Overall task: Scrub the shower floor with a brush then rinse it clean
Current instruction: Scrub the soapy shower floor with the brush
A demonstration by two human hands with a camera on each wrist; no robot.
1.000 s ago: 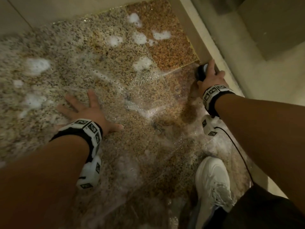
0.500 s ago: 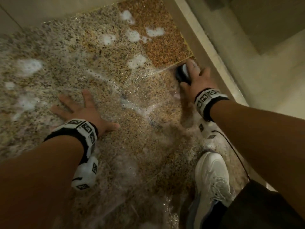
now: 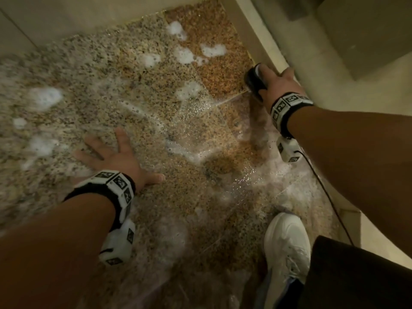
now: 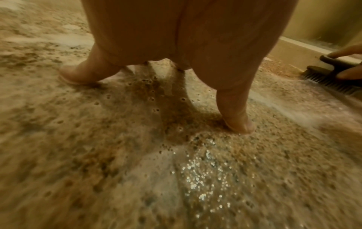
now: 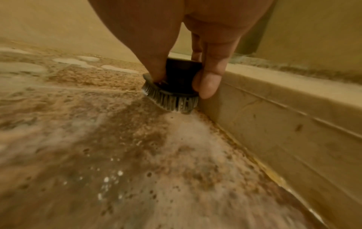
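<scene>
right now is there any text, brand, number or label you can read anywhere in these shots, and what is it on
No readable words, brands or numbers in any view.
Black-and-white square marker patterns on the white wristbands of both hands: coded patterns, not text.
White lace-up sneaker: no logo legible.
Round black scrubbing brush: no label visible.

- My right hand [image 5: 176,38] grips the round black brush [image 5: 176,86], thumb and fingers pinching its knob.
- Its bristles press the wet, foamy shower floor [image 5: 98,147], just beside the curb [image 5: 274,116].

Head cam high, facing down; wrist cams low, close to floor [image 3: 156,90]; brush [image 5: 176,86] in all 3.
</scene>
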